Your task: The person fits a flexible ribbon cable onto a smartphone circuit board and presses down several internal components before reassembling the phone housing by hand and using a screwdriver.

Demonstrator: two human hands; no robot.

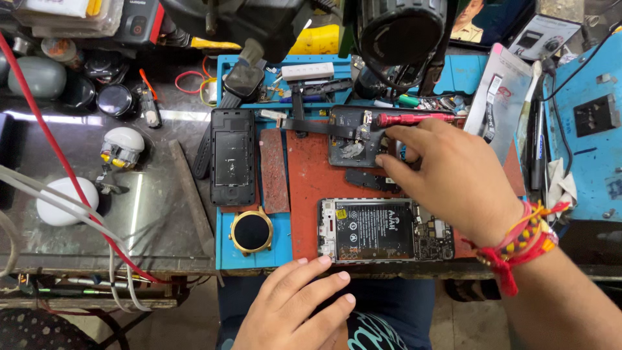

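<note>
Right hand (pixel 453 175): grip closed on red-handled screwdriver (pixel 414 118) over dark phone back panel (pixel 353 139), red mat (pixel 311 188). Left hand (pixel 295 311): open, resting at bench (pixel 149 220) edge beside opened phone (pixel 385 230). Step judged: working at the panel; steady tip placement needed.

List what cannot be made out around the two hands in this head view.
- Right hand: its fingertips hide the part they touch on the dark opened phone shell.
- Left hand: its wrist is cut off by the bottom edge.
- Opened phone with black battery: its circuit board parts are too small to tell apart.
- Red-handled screwdriver: its tip is indistinct.
</note>
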